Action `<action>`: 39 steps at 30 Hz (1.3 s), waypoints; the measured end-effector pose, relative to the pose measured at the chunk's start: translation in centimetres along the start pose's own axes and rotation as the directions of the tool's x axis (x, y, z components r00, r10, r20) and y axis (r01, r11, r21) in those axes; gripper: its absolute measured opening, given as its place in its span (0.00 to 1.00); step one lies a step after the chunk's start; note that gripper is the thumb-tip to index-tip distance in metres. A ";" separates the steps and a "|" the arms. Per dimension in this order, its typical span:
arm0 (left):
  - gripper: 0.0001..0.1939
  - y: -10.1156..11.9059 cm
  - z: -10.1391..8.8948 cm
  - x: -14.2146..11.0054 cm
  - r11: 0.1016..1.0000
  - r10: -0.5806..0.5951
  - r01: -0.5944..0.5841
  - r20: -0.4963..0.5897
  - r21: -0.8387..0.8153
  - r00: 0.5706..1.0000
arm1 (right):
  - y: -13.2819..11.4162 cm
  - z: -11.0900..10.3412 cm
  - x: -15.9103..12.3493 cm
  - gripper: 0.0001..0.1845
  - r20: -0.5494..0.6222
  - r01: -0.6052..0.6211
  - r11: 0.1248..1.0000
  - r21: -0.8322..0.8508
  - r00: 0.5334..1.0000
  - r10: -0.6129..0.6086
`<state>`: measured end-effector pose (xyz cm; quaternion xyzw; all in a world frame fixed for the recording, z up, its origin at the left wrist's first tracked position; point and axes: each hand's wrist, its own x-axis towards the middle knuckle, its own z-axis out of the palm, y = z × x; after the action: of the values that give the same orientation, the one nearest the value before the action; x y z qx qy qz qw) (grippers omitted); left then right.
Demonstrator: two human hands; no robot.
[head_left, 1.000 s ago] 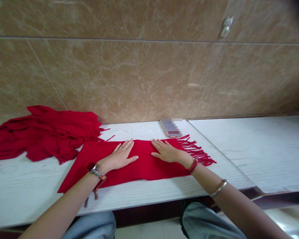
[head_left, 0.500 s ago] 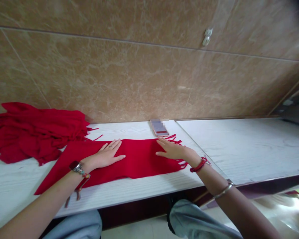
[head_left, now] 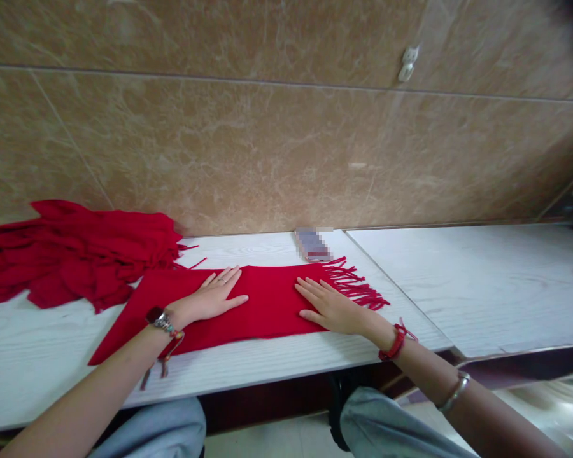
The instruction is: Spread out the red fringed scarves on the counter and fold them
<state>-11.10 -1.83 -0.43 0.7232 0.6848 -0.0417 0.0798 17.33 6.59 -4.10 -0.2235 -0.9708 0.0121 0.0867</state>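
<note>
A red fringed scarf (head_left: 272, 302) lies flat on the white wood-grain table (head_left: 267, 361), its tassels (head_left: 356, 283) fanned out at the right end. My left hand (head_left: 213, 296) rests palm down on the scarf's left-middle part, fingers stretched out. Near the fringed end, my right hand (head_left: 332, 305) also lies flat on the cloth with its fingers extended. Neither hand grips anything. The scarf's left end slants to a point toward the near edge, partly hidden by my left forearm.
A crumpled heap of red cloth (head_left: 90, 254) with some tassels lies at the back left. Behind the scarf a phone (head_left: 312, 245) rests near the tiled wall (head_left: 248, 152). A seam crosses the table right of the fringe. A small white hook (head_left: 408, 63) is on the wall.
My right hand has slid nearer to me across the scarf, uncovering more of the fringe. My left hand stays on the same part of the cloth. The view has shifted slightly left.
</note>
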 end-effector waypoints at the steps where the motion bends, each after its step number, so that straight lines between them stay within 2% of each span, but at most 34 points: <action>1: 0.42 0.0 0.0 0.0 1.000 0.000 0.000 0.003 0.003 1.000 | 0.7 0.1 -0.5 0.35 -0.010 -0.016 1.000 -0.012 1.000 0.016; 5: 0.40 0.2 -0.3 -0.1 1.000 -0.006 0.005 0.016 0.029 1.000 | 3.4 0.2 -1.8 0.39 -0.016 -0.099 0.993 -0.061 0.995 0.099; 8: 0.38 0.7 -0.8 -0.4 0.997 -0.025 0.024 0.007 0.080 1.000 | 4.2 -0.3 -1.6 0.43 0.019 -0.166 0.983 -0.081 0.986 0.168; 10: 0.34 1.4 -1.2 -0.7 0.989 -0.018 0.022 -0.029 0.148 0.999 | 3.8 -0.8 -0.7 0.44 0.028 -0.193 0.978 -0.082 0.980 0.196; 12: 0.31 2.5 -1.6 -0.9 0.978 0.046 -0.027 -0.087 0.206 0.995 | 2.9 -1.3 0.7 0.43 0.012 -0.189 0.979 -0.076 0.982 0.191; 14: 0.30 3.8 -1.6 -0.8 0.972 0.135 -0.103 -0.144 0.213 0.980 | 1.7 -1.6 2.5 0.42 0.001 -0.155 0.986 -0.067 0.988 0.156; 16: 0.31 4.9 -1.4 -0.4 0.973 0.168 -0.137 -0.168 0.183 0.971 | 0.7 -1.5 4.1 0.41 0.015 -0.132 0.990 -0.049 0.991 0.133; 18: 0.32 5.6 -1.0 0.1 0.982 0.135 -0.116 -0.124 0.147 0.983 | 0.0 -1.3 5.5 0.41 0.046 -0.138 0.990 -0.022 0.989 0.139; 21: 0.37 5.9 -0.9 0.7 0.993 0.071 -0.074 0.035 0.087 0.997 | -0.3 -0.7 6.2 0.40 0.090 -0.158 0.987 0.003 0.983 0.157; 24: 0.40 5.7 -1.4 0.9 0.995 0.076 -0.083 0.121 0.054 0.990 | 0.2 -0.3 5.5 0.40 0.072 -0.176 0.984 -0.021 0.982 0.177; 30: 0.40 5.6 -1.6 0.8 0.994 0.082 -0.092 0.139 0.067 0.987 | 3.4 0.5 1.7 0.39 -0.065 -0.248 0.962 -0.114 0.968 0.241; 34: 0.40 5.6 -1.6 0.9 0.993 0.098 -0.105 0.130 0.050 0.987 | 5.7 0.6 0.2 0.37 -0.063 -0.310 0.937 -0.159 0.951 0.303; 37: 0.41 5.6 -1.6 0.9 0.994 0.089 -0.097 0.149 0.053 0.985 | 6.0 0.1 -0.1 0.37 -0.040 -0.373 0.913 -0.166 0.928 0.371; 39: 0.41 5.5 -1.5 1.0 0.994 0.085 -0.093 0.150 0.053 0.985 | 5.2 -0.4 0.0 0.37 -0.052 -0.366 0.915 -0.169 0.931 0.362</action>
<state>-5.65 -0.89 1.21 0.7501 0.6424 -0.1120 0.1102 19.60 11.24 -4.06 -0.4070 -0.9086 -0.0598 0.0721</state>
